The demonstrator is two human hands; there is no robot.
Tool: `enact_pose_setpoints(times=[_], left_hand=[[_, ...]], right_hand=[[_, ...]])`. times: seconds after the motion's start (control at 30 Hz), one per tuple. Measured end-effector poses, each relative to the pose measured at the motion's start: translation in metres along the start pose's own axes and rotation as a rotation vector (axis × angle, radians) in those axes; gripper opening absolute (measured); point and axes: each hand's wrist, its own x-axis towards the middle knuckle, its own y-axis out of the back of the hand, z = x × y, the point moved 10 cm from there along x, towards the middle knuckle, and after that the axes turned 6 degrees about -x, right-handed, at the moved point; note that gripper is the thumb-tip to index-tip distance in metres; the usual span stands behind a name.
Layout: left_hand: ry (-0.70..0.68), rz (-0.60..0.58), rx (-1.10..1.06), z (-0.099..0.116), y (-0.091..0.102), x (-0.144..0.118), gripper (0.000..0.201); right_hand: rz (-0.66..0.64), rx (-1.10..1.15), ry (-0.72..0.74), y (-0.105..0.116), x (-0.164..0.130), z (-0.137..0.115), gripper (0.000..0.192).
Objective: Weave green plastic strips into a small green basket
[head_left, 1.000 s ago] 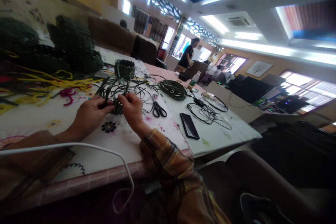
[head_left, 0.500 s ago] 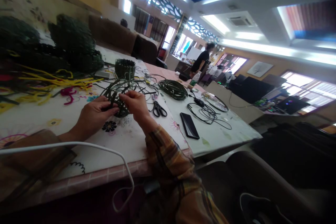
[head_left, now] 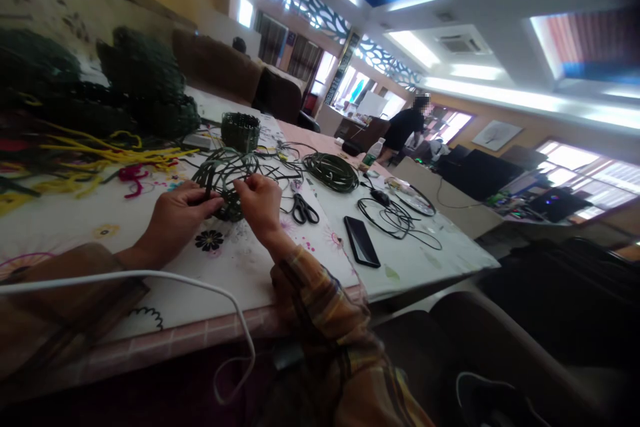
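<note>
Far left: yarn strands (head_left: pixel 95 153) in yellow and pink are lying loose on the table (head_left: pixel 240 280), with dark green woven pieces (head_left: pixel 145 80) piled behind them.

Left hand (head_left: pixel 177 217) is resting on the tablecloth, thumb and fingers closing on a dark green strand at the left side of the woven piece (head_left: pixel 227 197). Grip looks like a pinch.

The woven piece is sitting on the table between both hands, touching each; its loose strands are arcing up and away from the person toward the small basket (head_left: pixel 241 131) behind.

Right hand (head_left: pixel 260 203) is pinching a strand at the piece's top right edge, fingers curled shut on it. Probably one strand, though blur is making it hard to count.

Key relation: the piece is lying straight ahead of both sets of fingertips, with both hands equally near it.

Further right: scissors (head_left: pixel 303 208) are lying just beside the right hand, then a green coil (head_left: pixel 330 170), a phone (head_left: pixel 361 241) and black cable (head_left: pixel 395 213). A person (head_left: pixel 405 130) is standing well beyond the table.
</note>
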Motion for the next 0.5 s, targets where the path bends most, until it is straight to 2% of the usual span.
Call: enact_pose_setpoints(times=[0.1,0.2,0.33,0.5], left_hand=[[0.09,0.012,-0.081,-0.006,0.001,-0.001,0.028],[0.158,0.009,-0.164,-0.012,0.0,0.0,0.032],[0.12,-0.005,-0.156,-0.009,-0.002,0.002,0.031],[0.147,0.012,-0.203,-0.001,0.002,0.002,0.027]], right_hand=[[0.039,-0.044,0.037,0.003,-0.004,-0.007,0.042],[0.013,0.06,0.033,-0.004,-0.005,0.0,0.042],[-0.037,0.207,0.004,-0.015,0.001,0.016,0.04],[-0.05,0.244,-0.027,-0.016,0.005,0.024,0.035]])
